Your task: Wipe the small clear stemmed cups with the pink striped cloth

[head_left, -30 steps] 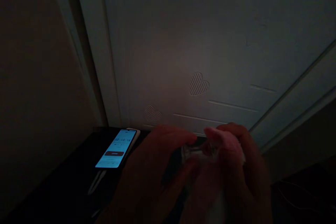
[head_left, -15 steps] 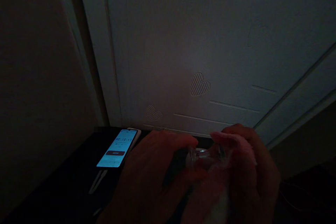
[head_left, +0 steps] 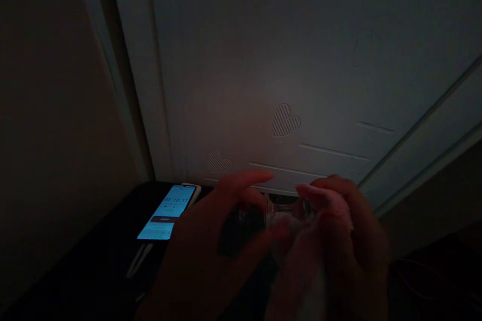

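Well — right hand (head_left: pixel 357 253) grips cloth (head_left: pixel 301 268) (pink).

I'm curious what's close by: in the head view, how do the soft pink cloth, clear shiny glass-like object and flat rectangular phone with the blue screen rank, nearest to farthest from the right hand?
1. Soft pink cloth, gripped in the right hand.
2. Clear glass-like object, poking out left of the cloth.
3. Flat rectangular phone, at the far left.

Left hand (head_left: pixel 205 241): thumb spread well apart from the fingers, index finger extended, next finger bent beneath it. Right hand (head_left: pixel 356 241): fingers curled inward, thumb facing them. Both dimly lit.
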### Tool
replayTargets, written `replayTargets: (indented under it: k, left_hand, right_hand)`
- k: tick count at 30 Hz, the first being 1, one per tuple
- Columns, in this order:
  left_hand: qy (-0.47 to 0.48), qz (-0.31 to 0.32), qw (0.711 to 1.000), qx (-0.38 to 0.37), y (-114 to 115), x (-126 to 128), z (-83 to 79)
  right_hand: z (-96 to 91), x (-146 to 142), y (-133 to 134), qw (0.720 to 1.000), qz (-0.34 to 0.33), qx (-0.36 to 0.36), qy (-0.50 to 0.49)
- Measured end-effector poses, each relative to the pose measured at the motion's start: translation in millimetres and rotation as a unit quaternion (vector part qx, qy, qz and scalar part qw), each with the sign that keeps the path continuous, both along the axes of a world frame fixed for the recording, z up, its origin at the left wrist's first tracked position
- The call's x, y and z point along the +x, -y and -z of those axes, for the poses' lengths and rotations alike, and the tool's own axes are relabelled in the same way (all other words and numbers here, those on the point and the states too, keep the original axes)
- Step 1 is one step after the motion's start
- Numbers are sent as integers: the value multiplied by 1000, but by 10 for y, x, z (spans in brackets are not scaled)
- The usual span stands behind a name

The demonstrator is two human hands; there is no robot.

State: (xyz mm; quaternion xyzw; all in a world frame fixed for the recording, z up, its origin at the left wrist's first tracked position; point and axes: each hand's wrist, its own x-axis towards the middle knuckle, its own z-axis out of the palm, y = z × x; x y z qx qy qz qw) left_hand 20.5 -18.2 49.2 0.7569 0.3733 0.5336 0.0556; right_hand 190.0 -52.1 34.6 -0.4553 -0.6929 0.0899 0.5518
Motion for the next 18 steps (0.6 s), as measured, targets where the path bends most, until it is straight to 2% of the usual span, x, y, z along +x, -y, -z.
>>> replayTargets:
  k: [5, 9, 13, 16, 18]
  left_hand:
    - [14, -5, 1000, -7, 43, -49, 165]
    - [-28, 14, 999, 16, 74, -132, 271]
    - [-41, 21, 997, 58, 84, -193, 276]
    - [-63, 11, 996, 68, 55, -202, 267]
    - [-85, 29, 994, 69, 36, -198, 275]
  right_hand:
    - [4, 22, -3, 1000, -16, -4, 5]
    - [-3, -88, -9, 999, 24, -5, -48]
    - [-23, -205, 10, 996, 32, 2, -82]
    - [-21, -231, 12, 996, 35, 15, -86]
    - [-8, -230, 2, 994, 36, 27, -95]
